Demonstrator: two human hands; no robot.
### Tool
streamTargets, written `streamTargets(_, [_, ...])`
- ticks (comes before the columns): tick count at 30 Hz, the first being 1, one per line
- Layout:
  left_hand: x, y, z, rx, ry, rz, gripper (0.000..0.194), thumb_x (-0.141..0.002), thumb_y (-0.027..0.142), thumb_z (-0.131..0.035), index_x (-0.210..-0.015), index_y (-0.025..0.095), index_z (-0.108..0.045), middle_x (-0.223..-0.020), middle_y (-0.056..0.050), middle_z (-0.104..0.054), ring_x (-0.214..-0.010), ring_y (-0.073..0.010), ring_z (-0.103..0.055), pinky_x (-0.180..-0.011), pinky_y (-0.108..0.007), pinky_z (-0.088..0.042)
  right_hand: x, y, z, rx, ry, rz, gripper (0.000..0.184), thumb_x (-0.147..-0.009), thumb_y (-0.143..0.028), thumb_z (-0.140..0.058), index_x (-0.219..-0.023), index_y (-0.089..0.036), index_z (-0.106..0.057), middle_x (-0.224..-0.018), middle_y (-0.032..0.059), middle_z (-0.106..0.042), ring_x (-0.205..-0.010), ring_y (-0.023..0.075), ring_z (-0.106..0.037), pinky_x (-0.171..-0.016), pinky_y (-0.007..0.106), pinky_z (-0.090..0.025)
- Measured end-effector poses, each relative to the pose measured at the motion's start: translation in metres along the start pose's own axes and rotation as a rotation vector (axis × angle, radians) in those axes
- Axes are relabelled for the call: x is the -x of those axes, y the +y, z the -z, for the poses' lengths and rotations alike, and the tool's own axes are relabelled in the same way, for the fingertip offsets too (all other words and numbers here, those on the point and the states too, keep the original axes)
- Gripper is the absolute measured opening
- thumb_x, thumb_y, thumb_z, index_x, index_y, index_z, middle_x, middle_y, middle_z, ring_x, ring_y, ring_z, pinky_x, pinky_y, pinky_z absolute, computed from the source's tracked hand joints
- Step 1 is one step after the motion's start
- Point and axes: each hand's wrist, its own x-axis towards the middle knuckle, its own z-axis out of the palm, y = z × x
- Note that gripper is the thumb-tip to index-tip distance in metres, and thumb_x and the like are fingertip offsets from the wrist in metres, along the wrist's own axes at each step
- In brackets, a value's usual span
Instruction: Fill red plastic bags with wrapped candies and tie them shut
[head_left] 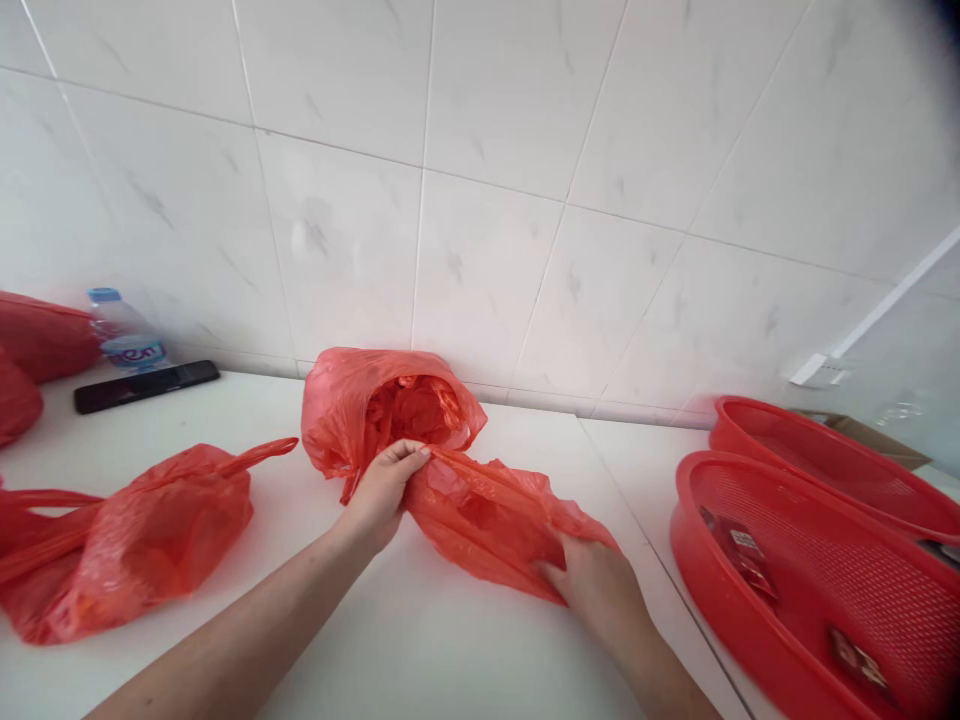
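Observation:
A thin red plastic bag [487,520] is stretched between my two hands above the white table. My left hand [386,490] pinches its left end between thumb and fingers. At the bag's right end my right hand [596,580] grips the plastic, with some fingers hidden by the folds. Just behind my left hand sits a larger red plastic bag [337,400], its mouth facing me and crumpled red plastic [420,410] showing inside.
To the left lies a filled red bag [172,540] with loop handles. Behind it are a black phone [146,387] and a water bottle [127,335]. Two red baskets [694,540] stand at the right, the nearer holding small packets [746,560]. A tiled wall [487,260] bounds the table.

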Motion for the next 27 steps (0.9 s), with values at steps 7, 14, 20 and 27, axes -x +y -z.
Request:
streamTargets(7, [0.040,0.033,-0.009,-0.432,-0.029,-0.680,0.014,-0.081,0.023,-0.057,-0.094,0.026,-0.062,-0.102,-0.004,-0.062,-0.098,-0.0208,-0.056,-0.087,-0.036,-0.044,0.002,-0.016,0.005,-0.090,-0.189,-0.052,0.074,-0.064,-0.021,-0.058,-0.136,-0.026,-0.039,-0.078,0.0029,-0.069,-0.062,0.0223,-0.064,-0.047,0.027,-0.038])
streamTargets(14, [0.049,0.002,-0.034,-1.109,-0.616,-0.581,0.025,-0.070,0.005,-0.055,-0.088,0.020,-0.064,-0.085,-0.007,-0.065,-0.071,-0.0260,-0.061,-0.062,-0.036,-0.047,0.017,-0.035,0.027,-0.037,-0.395,0.013,0.040,-0.052,-0.012,-0.061,-0.090,-0.024,-0.065,-0.068,0.0006,-0.069,-0.054,0.0195,-0.060,-0.045,0.024,-0.032])
streamTargets(20, [0.042,-0.009,-0.028,-1.167,-0.679,-0.485,0.073,-0.049,0.023,-0.079,-0.118,0.033,-0.060,-0.123,-0.010,-0.059,-0.108,-0.0413,-0.052,-0.091,-0.060,-0.039,0.010,-0.042,0.040,-0.260,-0.189,0.100,0.025,-0.083,-0.021,-0.050,-0.101,-0.027,-0.066,-0.098,0.0006,-0.069,-0.087,0.0174,-0.063,-0.075,0.030,-0.048])
streamTargets(27, [0.049,-0.003,-0.023,-1.264,-1.013,-0.171,0.090,-0.053,0.015,-0.073,-0.133,0.046,-0.044,-0.157,-0.006,-0.014,-0.131,-0.0457,-0.034,-0.090,-0.058,-0.043,-0.007,0.003,0.001,-0.007,-0.175,0.091,0.051,-0.081,-0.039,-0.060,-0.128,-0.021,-0.056,-0.128,0.0110,-0.055,-0.119,0.0311,-0.046,-0.101,0.047,-0.035])
